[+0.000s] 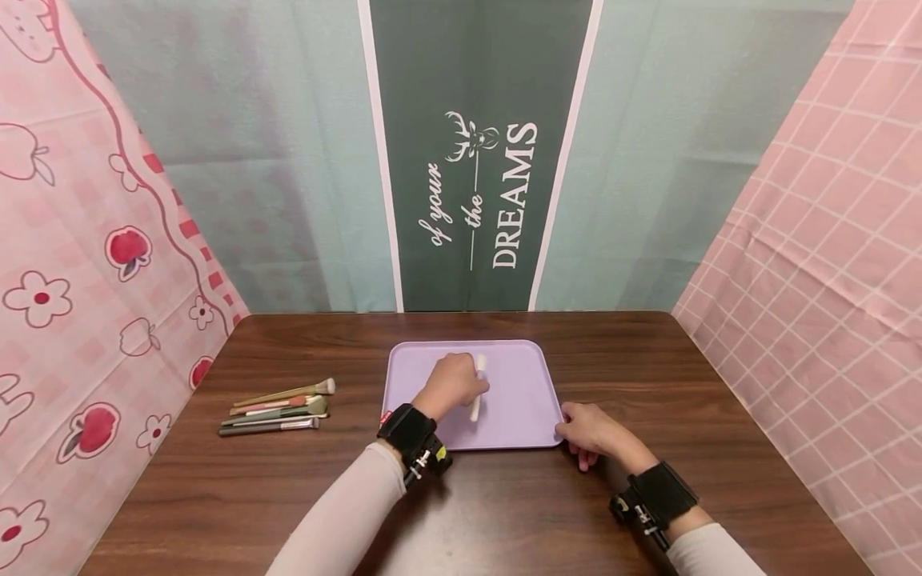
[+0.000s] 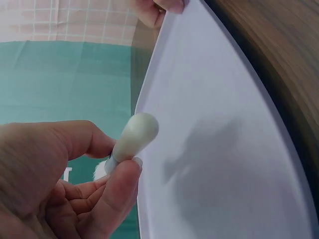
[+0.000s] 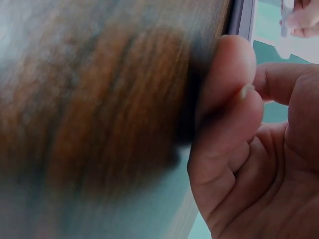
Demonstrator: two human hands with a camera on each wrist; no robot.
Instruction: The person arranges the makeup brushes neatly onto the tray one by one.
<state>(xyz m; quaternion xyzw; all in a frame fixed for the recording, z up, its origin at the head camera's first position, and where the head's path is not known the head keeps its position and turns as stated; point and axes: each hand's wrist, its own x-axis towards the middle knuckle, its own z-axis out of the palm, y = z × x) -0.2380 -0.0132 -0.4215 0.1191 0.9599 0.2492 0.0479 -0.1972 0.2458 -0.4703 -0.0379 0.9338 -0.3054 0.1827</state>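
Observation:
My left hand (image 1: 454, 382) pinches a white makeup brush (image 1: 475, 410) between thumb and fingers, above a lilac tray (image 1: 519, 400). From the left wrist, the rounded end of the brush handle (image 2: 139, 130) points at the camera, and some white bristles (image 2: 100, 171) show behind the fingers. A shadow falls on the tray under that hand. At the tray's near right corner, my right hand (image 1: 592, 430) grips the rim between thumb and fingers. The right wrist view has its curled fingers (image 3: 227, 119) close up, beside the tray's edge (image 3: 242, 22).
Several makeup brushes (image 1: 277, 413) with gold, pink, green and grey handles lie in a group left of the tray. A small red label (image 1: 386, 417) shows at the tray's left side. The dark wooden table (image 1: 612, 352) is bounded by fabric hangings behind and at both sides.

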